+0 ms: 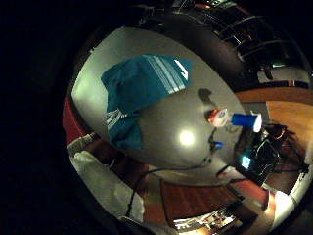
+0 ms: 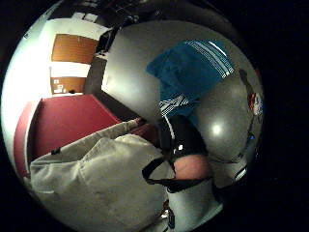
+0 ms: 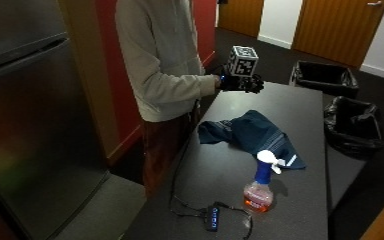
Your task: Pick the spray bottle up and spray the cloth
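1. Outside view: a person in a light hooded top stands at the long side of a dark grey table, beside a red wall.
2. The gloved right hand is raised above the table's far end, clear of the surface and holding nothing; its fingers look loosely curled, but whether they are spread or drawn together cannot be told.
3. The spray bottle stands upright on the table toward the near end, close to the edge away from the person. It has a white trigger head, a blue neck and a clear body with orange liquid in it. It is well apart from the hand.
4. The cloth, teal with white stripes, lies crumpled on the middle of the table between the hand and the bottle; one striped corner reaches near the bottle, without visible contact.
5. A small black device with blue lights lies on the table's near end beside the bottle, and a black cable runs from it along the person's edge.
6. Little finger side palm view: the cloth and the bottle both lie on the grey tabletop, apart from one another.
7. Thumb side palm view: the cloth on the table, and the person's light top beside it.
8. Two black-lined bins stand on the floor beyond the table's far edge.
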The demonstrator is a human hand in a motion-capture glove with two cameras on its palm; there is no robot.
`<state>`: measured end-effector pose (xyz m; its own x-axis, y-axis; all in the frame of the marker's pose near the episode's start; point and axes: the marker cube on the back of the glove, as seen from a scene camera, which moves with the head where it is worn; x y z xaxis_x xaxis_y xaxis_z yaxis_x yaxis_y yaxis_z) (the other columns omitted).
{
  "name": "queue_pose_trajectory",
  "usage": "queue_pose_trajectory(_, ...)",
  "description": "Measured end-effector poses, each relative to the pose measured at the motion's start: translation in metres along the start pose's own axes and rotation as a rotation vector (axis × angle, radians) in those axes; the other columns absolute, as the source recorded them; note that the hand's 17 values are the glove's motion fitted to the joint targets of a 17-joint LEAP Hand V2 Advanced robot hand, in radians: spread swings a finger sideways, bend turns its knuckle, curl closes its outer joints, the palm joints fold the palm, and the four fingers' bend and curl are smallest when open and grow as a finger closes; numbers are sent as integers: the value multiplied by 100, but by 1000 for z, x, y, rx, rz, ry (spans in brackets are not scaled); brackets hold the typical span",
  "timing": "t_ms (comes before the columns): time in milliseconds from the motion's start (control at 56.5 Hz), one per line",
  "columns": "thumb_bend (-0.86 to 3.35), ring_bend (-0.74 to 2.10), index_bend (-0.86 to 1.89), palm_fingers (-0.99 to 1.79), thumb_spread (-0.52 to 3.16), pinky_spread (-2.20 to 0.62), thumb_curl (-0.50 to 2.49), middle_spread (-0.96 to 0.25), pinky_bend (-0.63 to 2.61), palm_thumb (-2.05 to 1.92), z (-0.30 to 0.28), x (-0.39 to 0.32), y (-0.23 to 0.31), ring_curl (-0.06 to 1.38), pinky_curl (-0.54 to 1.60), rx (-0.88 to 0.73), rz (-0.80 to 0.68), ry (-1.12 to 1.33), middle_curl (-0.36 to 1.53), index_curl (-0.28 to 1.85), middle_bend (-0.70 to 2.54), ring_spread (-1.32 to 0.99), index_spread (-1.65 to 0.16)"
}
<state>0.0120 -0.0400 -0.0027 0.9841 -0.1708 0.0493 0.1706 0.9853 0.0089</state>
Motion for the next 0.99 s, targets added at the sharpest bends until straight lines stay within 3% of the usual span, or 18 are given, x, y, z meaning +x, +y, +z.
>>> queue_pose_trajectory(301,-2,20,17,15,107,23,35,-3,35,70,10,8,9,22,32,67,38,-27,23,32,15,6,-44)
queue_pose_trajectory(992,-2,26,16,1,104,24,39,0,44,71,26,90,101,26,35,284,263,-96,25,28,18,8,-44)
